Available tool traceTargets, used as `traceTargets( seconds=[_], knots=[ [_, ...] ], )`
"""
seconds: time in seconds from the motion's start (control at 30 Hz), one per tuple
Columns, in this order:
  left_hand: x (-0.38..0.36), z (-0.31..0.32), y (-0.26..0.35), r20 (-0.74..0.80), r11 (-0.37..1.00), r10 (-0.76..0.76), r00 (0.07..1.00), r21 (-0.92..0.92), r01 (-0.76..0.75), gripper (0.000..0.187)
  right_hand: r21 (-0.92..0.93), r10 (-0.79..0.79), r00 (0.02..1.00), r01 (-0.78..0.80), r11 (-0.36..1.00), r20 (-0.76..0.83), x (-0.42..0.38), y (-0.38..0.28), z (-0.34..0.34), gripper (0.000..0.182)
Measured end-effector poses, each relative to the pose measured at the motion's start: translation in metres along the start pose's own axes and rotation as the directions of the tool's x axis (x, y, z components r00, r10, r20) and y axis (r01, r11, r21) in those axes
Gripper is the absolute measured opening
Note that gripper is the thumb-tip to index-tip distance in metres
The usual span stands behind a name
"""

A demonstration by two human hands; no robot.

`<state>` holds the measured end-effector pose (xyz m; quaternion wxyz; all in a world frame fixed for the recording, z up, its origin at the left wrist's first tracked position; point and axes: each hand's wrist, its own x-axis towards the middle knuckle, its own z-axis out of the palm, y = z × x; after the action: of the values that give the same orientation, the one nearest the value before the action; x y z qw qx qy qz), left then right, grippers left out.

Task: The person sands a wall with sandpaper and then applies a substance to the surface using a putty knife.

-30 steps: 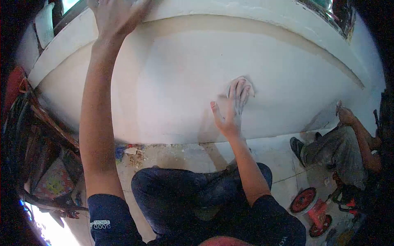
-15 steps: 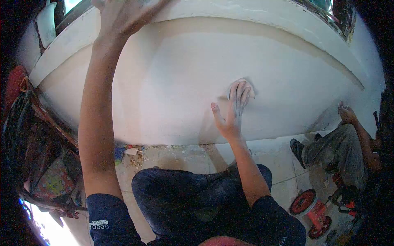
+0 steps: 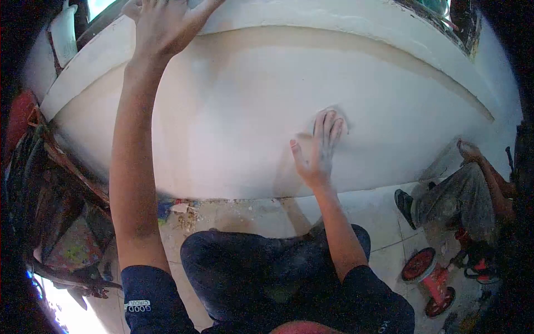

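Observation:
My right hand [image 3: 320, 150] lies against the white wall [image 3: 239, 117], its fingers over a small pale sheet of sandpaper [image 3: 342, 120] pressed to the surface. Its thumb stands out to the left, and whitish dust coats the fingers. High on the left, my left hand [image 3: 164, 28] rests on the white ledge [image 3: 311, 15] above the wall panel, fingers spread; their tips are cut off by the top edge of the view.
At the right another person crouches, a hand [image 3: 469, 150] close to the wall. A red spool-like object [image 3: 436, 286] stands on the tiled floor [image 3: 384, 247]. Dark cloths and bags [image 3: 67, 206] hang at the left. Debris [image 3: 181, 209] lies along the wall's foot.
My right hand has shifted slightly to the right with the sandpaper under its fingers. My left hand stays on the ledge. The view has moved a little.

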<state>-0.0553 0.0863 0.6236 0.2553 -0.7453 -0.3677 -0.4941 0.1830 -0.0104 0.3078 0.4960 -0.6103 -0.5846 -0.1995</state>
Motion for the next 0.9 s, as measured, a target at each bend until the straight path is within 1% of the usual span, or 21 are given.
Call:
traceTargets(
  seconds=[0.03,0.1,0.13,0.2,0.23,0.3,0.33,0.4,0.43,0.5,0.53,0.6,0.63,0.7,0.73,0.8,0.83,0.9],
  knots=[
    [0.001,-0.001,-0.003,-0.003,1.000,0.001,1.000,0.002,-0.001,0.074,0.002,-0.002,1.000,0.002,1.000,-0.002,0.006,0.003,-0.003,0.090],
    [0.002,-0.003,-0.012,-0.052,1.000,0.008,0.999,-0.015,-0.009,0.072,-0.073,-0.051,0.996,0.046,0.996,-0.077,0.020,0.008,-0.008,0.091],
    [0.001,-0.005,-0.014,-0.056,1.000,0.010,0.998,-0.013,-0.011,0.072,-0.072,-0.054,0.995,0.048,0.996,-0.081,0.020,0.005,-0.006,0.091],
    [-0.001,-0.009,-0.018,-0.139,0.982,0.053,0.989,-0.170,-0.077,0.056,-0.025,-0.031,0.985,0.028,0.999,-0.169,0.017,-0.001,0.001,0.091],
    [0.000,-0.004,-0.019,-0.134,0.982,0.051,0.990,-0.173,-0.074,0.056,-0.026,-0.028,0.986,0.024,0.999,-0.164,0.000,0.001,0.016,0.091],
    [0.002,0.006,-0.025,-0.280,0.969,0.074,0.957,-0.205,-0.136,0.036,-0.093,-0.029,1.000,0.028,0.995,-0.011,-0.046,0.007,0.048,0.091],
    [0.002,0.011,-0.028,-0.289,0.969,0.072,0.955,-0.207,-0.136,0.036,-0.098,-0.036,0.999,0.035,0.995,-0.015,-0.047,0.007,0.048,0.091],
    [0.000,0.021,-0.034,-0.416,0.968,0.055,0.908,-0.199,-0.150,0.027,-0.173,-0.030,0.993,0.050,0.984,0.116,-0.052,0.007,0.047,0.090],
    [0.002,0.024,-0.039,-0.407,0.968,0.048,0.912,-0.206,-0.143,0.027,-0.177,-0.023,0.992,0.045,0.983,0.127,-0.040,0.005,0.041,0.090],
    [0.002,0.030,-0.045,-0.513,0.962,0.117,0.850,-0.154,-0.225,0.027,-0.086,-0.074,0.997,0.071,0.994,-0.037,-0.007,-0.005,0.017,0.090],
    [0.001,0.023,-0.040,-0.469,0.919,0.064,0.881,-0.316,-0.235,0.028,-0.089,-0.056,0.998,0.055,0.995,-0.013,-0.008,-0.006,0.008,0.090],
    [-0.001,0.025,-0.043,-0.473,0.951,0.076,0.878,-0.230,-0.206,0.031,-0.052,-0.094,0.989,0.089,0.995,-0.116,0.015,-0.004,0.001,0.090],
    [0.002,0.024,-0.042,-0.489,0.950,0.080,0.868,-0.226,-0.215,0.031,-0.054,-0.105,0.986,0.099,0.994,-0.131,0.011,-0.002,0.006,0.090],
    [0.002,0.023,-0.041,-0.489,0.960,0.107,0.866,-0.175,-0.217,0.034,-0.089,-0.075,0.997,0.073,0.993,-0.013,-0.019,0.003,0.022,0.087],
    [0.001,0.021,-0.034,-0.494,0.961,0.106,0.863,-0.173,-0.217,0.034,-0.089,-0.080,0.997,0.078,0.993,-0.015,-0.028,0.001,0.022,0.087],
    [0.000,0.021,-0.020,-0.540,0.976,0.058,0.840,-0.145,-0.161,0.039,-0.022,-0.011,0.998,0.012,1.000,0.068,-0.037,-0.003,0.025,0.086],
    [0.005,0.022,-0.026,-0.543,0.977,0.062,0.838,-0.138,-0.162,0.039,-0.017,-0.015,0.998,0.016,1.000,0.065,-0.022,-0.008,0.019,0.086],
    [0.014,0.027,-0.038,-0.481,0.991,0.094,0.872,-0.042,-0.129,0.044,-0.075,-0.103,0.991,0.097,0.992,-0.082,0.016,-0.009,-0.003,0.089]
  ],
)
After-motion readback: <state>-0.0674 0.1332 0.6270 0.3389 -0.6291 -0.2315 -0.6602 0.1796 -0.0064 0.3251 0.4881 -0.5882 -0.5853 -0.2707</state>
